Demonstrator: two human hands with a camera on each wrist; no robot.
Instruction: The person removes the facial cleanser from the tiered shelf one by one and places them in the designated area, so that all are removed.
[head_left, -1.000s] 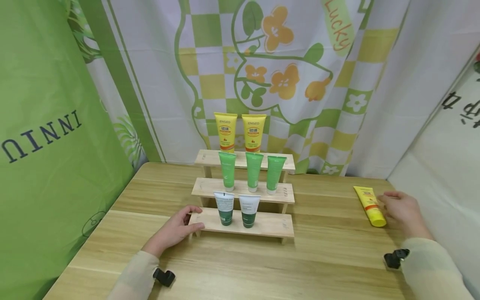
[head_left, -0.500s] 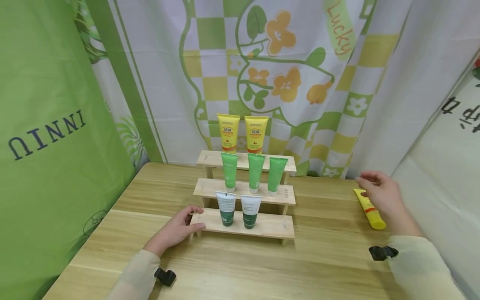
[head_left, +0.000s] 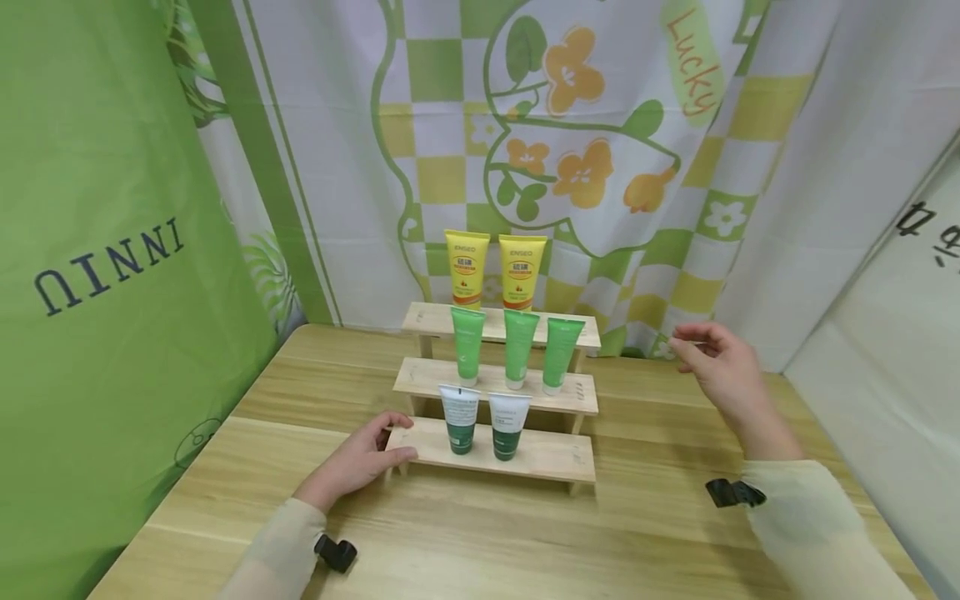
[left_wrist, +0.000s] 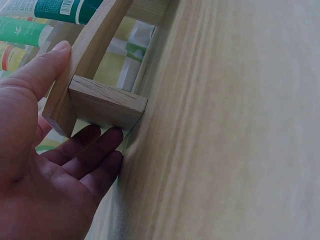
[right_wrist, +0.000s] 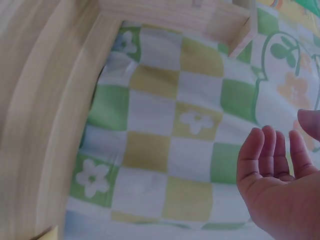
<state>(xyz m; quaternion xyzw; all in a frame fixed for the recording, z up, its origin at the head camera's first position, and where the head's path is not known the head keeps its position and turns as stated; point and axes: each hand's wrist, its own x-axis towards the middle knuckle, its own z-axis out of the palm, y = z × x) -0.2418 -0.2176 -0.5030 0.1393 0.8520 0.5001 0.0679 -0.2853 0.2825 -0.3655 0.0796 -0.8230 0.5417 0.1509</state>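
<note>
A three-step wooden display stand (head_left: 495, 446) holds squeeze tubes on every step. My left hand (head_left: 358, 460) grips the left end of its lowest step. In the left wrist view the thumb (left_wrist: 50, 62) lies on the step's edge, and the other fingers reach round beside the end leg (left_wrist: 107, 100). My right hand (head_left: 723, 379) is raised right of the stand, holding nothing. Its fingers (right_wrist: 252, 145) are loosely bent, apart from the thumb, in the right wrist view. A small yellow corner (right_wrist: 47, 234) shows at that view's lower left; the hand covers the loose yellow tube's place in the head view.
Two yellow tubes (head_left: 467, 271) stand on the top step. Green tubes (head_left: 519, 350) fill the middle one, and two white-and-green tubes (head_left: 461, 421) the lowest. The wood-grain table (head_left: 480, 542) meets a patterned curtain (head_left: 585, 83) behind and a green cloth (head_left: 97, 333) at left.
My right hand has moved from beside the yellow tube, over it and then left and up. The left hand keeps its grip on the stand. The head view has shifted slightly.
</note>
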